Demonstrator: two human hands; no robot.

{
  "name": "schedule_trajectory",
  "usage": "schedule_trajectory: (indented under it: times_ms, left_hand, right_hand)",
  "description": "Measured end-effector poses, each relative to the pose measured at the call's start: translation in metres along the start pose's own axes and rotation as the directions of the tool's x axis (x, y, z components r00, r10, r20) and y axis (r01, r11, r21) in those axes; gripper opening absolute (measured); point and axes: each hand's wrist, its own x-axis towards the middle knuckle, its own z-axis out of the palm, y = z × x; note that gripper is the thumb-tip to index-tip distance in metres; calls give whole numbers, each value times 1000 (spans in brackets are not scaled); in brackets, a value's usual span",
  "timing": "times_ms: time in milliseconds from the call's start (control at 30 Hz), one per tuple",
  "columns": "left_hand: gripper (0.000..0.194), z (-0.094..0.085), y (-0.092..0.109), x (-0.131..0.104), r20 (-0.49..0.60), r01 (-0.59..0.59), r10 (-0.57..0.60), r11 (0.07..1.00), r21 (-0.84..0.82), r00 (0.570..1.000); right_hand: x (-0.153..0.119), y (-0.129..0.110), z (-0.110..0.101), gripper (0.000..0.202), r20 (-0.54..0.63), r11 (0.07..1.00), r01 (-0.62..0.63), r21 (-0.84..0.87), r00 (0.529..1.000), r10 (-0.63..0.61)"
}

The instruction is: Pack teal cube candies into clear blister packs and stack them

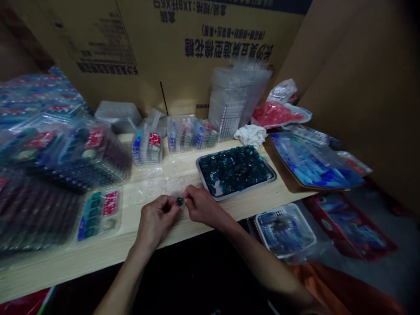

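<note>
My left hand (158, 215) pinches a small dark green gem-like piece (180, 201) between thumb and fingertips, just above the front of the table. Close on its right, my right hand (201, 204) is closed, its fingertips pressed together beside the piece. Whether those fingertips touch the piece or hold something small, I cannot make out. Behind my right hand stands a shallow tray (241, 191) heaped with glossy dark teal pieces (232, 166). Thin clear plastic (147, 188) lies on the wood beyond my left hand.
Filled clear plastic packs (100, 214) are stacked on the left. More packs (147, 146) and tall stacked clear trays (228, 105) line the back, against a large cardboard box (147, 87). To the right are a carton of blue packets (305, 162), a white basket (282, 232) and a red crate (354, 227).
</note>
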Motion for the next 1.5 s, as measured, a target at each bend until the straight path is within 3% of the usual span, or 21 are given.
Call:
schedule_trajectory:
  times_ms: [100,200,367,467,567,633,800,933,1067,1167,1300,1400,1500]
  left_hand:
    - [22,2,0,0,69,149,-140,977,-155,988]
    - [19,5,3,0,39,168,-164,971,-171,986]
    - [15,11,9,-1,-23,150,-151,988,-38,988]
    - [14,8,9,0,33,167,-164,979,-120,986]
    - [18,2,7,0,156,240,-197,908,-344,968]
    - [24,1,6,0,167,263,-211,870,-418,963]
    - [32,6,8,-1,61,225,-226,832,-507,972]
    - [33,6,9,0,131,278,-250,760,-588,959]
    - [34,2,8,1,204,319,-246,755,-573,948]
    - [29,3,5,0,216,275,-192,833,-481,957]
    - [16,4,-1,0,150,143,-107,955,-259,983]
    - [16,1,1,-2,196,153,-97,943,-295,976]
    - [21,-4,8,-6,258,213,-115,895,-392,959]
  right_hand:
    - [-3,2,2,12,5,997,-8,80,1000,8]
    - [-9,-3,3,17,12,991,16,136,1000,-18]
    - [-12,-9,5,12,-37,996,-31,-87,999,27]
    - [-7,-4,3,8,-29,987,-68,-147,998,64]
    - [0,3,1,7,33,992,-122,-15,992,122]
    - [2,5,0,9,50,982,-165,87,986,161]
    - [1,3,7,11,-26,960,-152,237,986,162]
    - [-1,4,15,9,19,907,-194,374,979,202]
    - [-1,5,17,9,35,874,-217,434,974,224]
    - [-3,0,15,9,18,924,-181,337,982,186]
    - [-9,-14,13,11,-64,989,-122,-85,991,116]
    - [-10,-22,13,17,-60,962,-129,-242,991,118]
    - [-10,-22,13,15,-77,962,-120,-245,992,104]
